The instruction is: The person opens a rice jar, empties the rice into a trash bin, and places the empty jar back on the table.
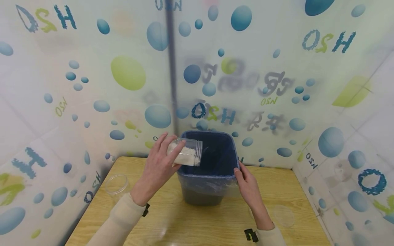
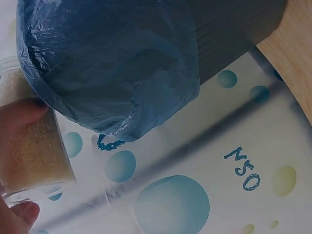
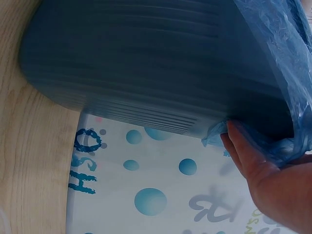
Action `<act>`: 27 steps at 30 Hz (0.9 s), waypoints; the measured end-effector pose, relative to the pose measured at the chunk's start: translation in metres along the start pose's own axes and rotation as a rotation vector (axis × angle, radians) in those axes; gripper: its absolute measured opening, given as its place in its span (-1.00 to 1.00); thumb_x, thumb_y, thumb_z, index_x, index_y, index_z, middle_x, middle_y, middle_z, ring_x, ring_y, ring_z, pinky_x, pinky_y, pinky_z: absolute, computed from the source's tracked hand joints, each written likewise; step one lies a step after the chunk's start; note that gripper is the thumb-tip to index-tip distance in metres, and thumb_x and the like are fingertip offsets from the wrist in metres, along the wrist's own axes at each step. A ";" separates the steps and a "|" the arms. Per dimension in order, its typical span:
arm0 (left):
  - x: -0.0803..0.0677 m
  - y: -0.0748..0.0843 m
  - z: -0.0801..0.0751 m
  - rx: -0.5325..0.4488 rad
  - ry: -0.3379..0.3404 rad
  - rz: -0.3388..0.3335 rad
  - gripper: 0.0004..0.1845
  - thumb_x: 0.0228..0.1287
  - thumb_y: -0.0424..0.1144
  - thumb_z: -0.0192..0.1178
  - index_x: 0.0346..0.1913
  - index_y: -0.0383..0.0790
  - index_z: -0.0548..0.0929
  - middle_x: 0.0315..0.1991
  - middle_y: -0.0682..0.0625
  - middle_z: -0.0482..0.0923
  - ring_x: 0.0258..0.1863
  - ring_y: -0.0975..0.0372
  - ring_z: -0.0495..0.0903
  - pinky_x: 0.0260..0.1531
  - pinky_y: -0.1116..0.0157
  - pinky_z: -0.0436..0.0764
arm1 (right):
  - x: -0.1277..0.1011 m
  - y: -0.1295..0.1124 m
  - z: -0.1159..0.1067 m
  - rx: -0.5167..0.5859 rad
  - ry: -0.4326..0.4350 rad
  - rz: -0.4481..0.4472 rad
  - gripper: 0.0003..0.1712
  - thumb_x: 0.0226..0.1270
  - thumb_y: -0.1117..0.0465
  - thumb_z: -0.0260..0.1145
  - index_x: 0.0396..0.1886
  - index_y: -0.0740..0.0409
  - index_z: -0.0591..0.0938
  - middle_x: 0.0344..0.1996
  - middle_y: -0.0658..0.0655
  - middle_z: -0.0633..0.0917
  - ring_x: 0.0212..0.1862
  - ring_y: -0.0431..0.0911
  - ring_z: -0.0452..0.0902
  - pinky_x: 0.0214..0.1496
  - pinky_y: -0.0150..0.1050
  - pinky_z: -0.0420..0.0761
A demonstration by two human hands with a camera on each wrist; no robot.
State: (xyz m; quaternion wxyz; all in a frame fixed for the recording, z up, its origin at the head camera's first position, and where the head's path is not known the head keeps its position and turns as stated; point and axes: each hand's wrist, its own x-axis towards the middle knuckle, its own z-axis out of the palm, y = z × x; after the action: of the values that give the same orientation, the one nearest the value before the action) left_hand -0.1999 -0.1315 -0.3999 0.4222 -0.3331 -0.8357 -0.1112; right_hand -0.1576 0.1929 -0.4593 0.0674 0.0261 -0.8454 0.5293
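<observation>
My left hand (image 1: pixel 157 164) grips a clear jar (image 1: pixel 188 153) tipped on its side, its uncapped mouth over the left rim of a dark trash bin (image 1: pixel 201 198). White grains that look like rice lie inside the jar; in the left wrist view the fingers curl around the jar (image 2: pixel 36 156). A thin blue bag (image 1: pixel 212 182) lines the bin and folds down over its rim. On the bin's right side, my right hand (image 1: pixel 248 187) pinches the rim and bag edge. In the right wrist view, bunched bag plastic (image 3: pixel 214 134) shows at those fingertips. The bin's bottom is hidden.
The bin stands on a wooden table (image 1: pixel 172 229). An uncapped clear round container (image 1: pixel 116 185) is at the table's left, and a clear round disc like a lid (image 1: pixel 284 216) lies at the right. A patterned curtain (image 1: pixel 129 102) hangs close behind the table.
</observation>
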 end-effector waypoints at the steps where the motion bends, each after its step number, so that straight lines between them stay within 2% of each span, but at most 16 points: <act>1: 0.000 0.000 0.000 -0.004 -0.003 0.000 0.03 -0.32 -0.26 0.78 0.37 -0.15 0.51 0.28 -0.31 0.41 0.39 -0.26 0.32 0.38 -0.13 0.39 | 0.000 0.000 0.000 0.001 -0.001 0.000 -0.29 0.71 -0.10 -0.03 0.62 0.21 0.23 0.14 0.32 0.61 0.08 0.08 0.54 0.08 -0.05 0.52; 4: 0.000 0.001 -0.001 -0.014 -0.008 0.001 0.02 -0.29 -0.29 0.76 0.38 -0.15 0.51 0.29 -0.31 0.41 0.42 -0.27 0.29 0.32 -0.12 0.46 | 0.000 0.000 0.000 0.013 -0.009 -0.001 -0.29 0.71 -0.11 -0.03 0.62 0.21 0.22 0.37 0.36 0.50 0.30 0.17 0.49 0.28 0.10 0.50; 6: 0.000 0.001 0.000 -0.021 -0.016 -0.002 0.01 -0.27 -0.32 0.75 0.39 -0.15 0.50 0.30 -0.31 0.40 0.45 -0.27 0.26 0.27 -0.11 0.52 | 0.000 0.000 -0.001 0.022 -0.013 -0.004 -0.28 0.71 -0.10 -0.02 0.62 0.22 0.22 0.48 0.34 0.39 0.43 0.20 0.39 0.38 0.19 0.43; 10: 0.000 0.002 -0.001 -0.030 -0.032 -0.003 0.02 -0.25 -0.36 0.74 0.41 -0.16 0.48 0.33 -0.31 0.37 0.49 -0.28 0.19 0.22 -0.09 0.57 | 0.000 0.000 -0.001 0.033 -0.015 -0.008 -0.28 0.71 -0.10 -0.02 0.62 0.23 0.23 0.50 0.34 0.37 0.47 0.21 0.34 0.41 0.21 0.40; 21: 0.000 0.002 0.001 -0.042 -0.055 0.015 0.05 -0.25 -0.41 0.73 0.44 -0.15 0.46 0.38 -0.32 0.33 0.53 -0.29 0.13 0.25 -0.11 0.53 | 0.000 0.001 0.000 0.039 -0.017 -0.013 -0.29 0.71 -0.10 -0.01 0.62 0.21 0.22 0.49 0.33 0.38 0.44 0.18 0.38 0.40 0.18 0.42; 27: 0.000 0.003 0.001 -0.050 -0.060 0.019 0.07 -0.29 -0.43 0.74 0.43 -0.15 0.47 0.39 -0.34 0.32 0.51 -0.32 0.14 0.17 -0.12 0.59 | -0.001 0.001 -0.001 0.043 -0.020 -0.017 -0.28 0.71 -0.09 -0.01 0.62 0.22 0.22 0.51 0.34 0.35 0.48 0.21 0.32 0.42 0.21 0.38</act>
State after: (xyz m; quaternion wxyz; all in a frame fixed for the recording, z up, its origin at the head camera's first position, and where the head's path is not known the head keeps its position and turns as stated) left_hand -0.1990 -0.1290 -0.4012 0.3895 -0.3546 -0.8417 -0.1182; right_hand -0.1571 0.1938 -0.4597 0.0630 0.0401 -0.8343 0.5463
